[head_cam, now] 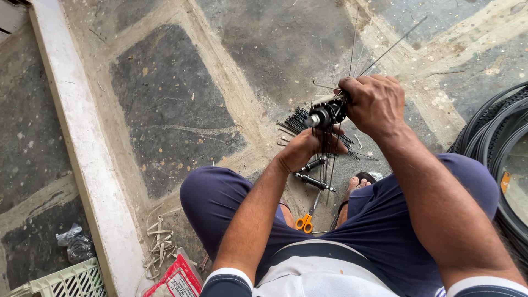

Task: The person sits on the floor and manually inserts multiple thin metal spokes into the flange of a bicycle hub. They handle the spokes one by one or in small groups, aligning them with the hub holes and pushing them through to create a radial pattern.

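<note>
Head view, looking down on a person seated low over a stone floor (170,104), knees apart in dark blue shorts (220,203).

Nearest the viewer, at the bottom edge of the floor, lie a red and white packet (175,279), a loose tangle of pale strips (159,242) and the corner of a pale green crate (66,281). A crumpled clear plastic bag (76,242) sits beyond a white painted kerb (82,159) that runs along the left side.

Between the knees, a pair of scissors with orange handles (304,222) lies on the floor. Just beyond it are two short dark axles (313,180), and a foot in a sandal (356,186) rests beside them.

Above these, the left hand (305,148) is closed around the underside of a black wheel hub (327,113), gripping it from below. The right hand (375,104) is clenched on the hub's far side, its fingers pinching thin metal spokes (393,47) that fan up and away from the hub. Further spokes hang down from the hub past the left hand. The hub is held in the air over the middle of the floor, between both hands.

Directly beneath and beyond the hub, a bundle of loose dark spokes (297,121) lies on the floor.

At the right edge, black bicycle tyres (495,126) are stacked in overlapping arcs.
</note>
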